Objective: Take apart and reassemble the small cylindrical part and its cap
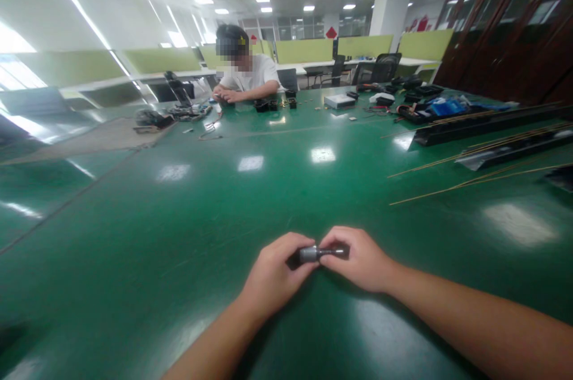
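A short grey-and-black cylinder [308,254], shaped like a small flashlight, lies level between my two hands just above the green table [215,207]. My left hand [278,263] is closed round its thicker grey end. The thinner black end is pinched between the thumb and fingers of my right hand [356,255], whose fingertips almost meet those of the left. My fingers cover parts of the cylinder, and its exact kind is hard to make out.
Thin brass-coloured rods [430,192] and black metal channels [474,129] lie at the right. Behind them are tools and a blue bag [447,107]. Across the table a person [250,73] handles something small, near black parts [268,104] and a white box [339,101].
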`<state>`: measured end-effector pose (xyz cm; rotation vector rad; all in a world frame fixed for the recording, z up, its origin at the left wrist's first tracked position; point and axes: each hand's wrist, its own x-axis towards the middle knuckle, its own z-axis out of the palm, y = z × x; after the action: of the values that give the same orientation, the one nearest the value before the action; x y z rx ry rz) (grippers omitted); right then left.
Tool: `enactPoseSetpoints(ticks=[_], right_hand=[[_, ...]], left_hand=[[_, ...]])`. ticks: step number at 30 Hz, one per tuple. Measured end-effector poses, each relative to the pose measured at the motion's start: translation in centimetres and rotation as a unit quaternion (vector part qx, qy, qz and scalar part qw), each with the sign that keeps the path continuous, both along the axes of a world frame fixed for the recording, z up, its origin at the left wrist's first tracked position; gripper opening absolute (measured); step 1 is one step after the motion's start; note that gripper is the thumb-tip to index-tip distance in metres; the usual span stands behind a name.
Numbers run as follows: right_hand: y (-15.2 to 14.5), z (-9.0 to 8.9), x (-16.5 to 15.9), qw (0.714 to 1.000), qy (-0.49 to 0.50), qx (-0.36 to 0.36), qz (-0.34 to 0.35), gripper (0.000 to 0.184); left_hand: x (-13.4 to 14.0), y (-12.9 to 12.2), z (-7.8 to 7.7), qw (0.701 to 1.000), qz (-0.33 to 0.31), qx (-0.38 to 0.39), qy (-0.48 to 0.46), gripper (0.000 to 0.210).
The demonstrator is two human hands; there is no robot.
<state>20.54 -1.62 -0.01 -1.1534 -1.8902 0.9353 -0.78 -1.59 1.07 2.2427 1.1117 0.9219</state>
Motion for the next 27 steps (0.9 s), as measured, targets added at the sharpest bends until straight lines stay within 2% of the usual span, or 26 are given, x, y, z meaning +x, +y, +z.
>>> enactPoseSetpoints(ticks=[15,27], right_hand=[[-0.08,0.06,0.00,1.000,0.001,-0.028,-0.012,0.013],[0.09,-0.19,-0.10,0.999,0.015,-0.039,-0.020,0.007]], left_hand=[[-0.21,0.01,0.21,1.000,0.009,0.026,0.000,0.021],[-0.65,0.15,0.05,0.999,0.023,0.035,0.005,0.025]])
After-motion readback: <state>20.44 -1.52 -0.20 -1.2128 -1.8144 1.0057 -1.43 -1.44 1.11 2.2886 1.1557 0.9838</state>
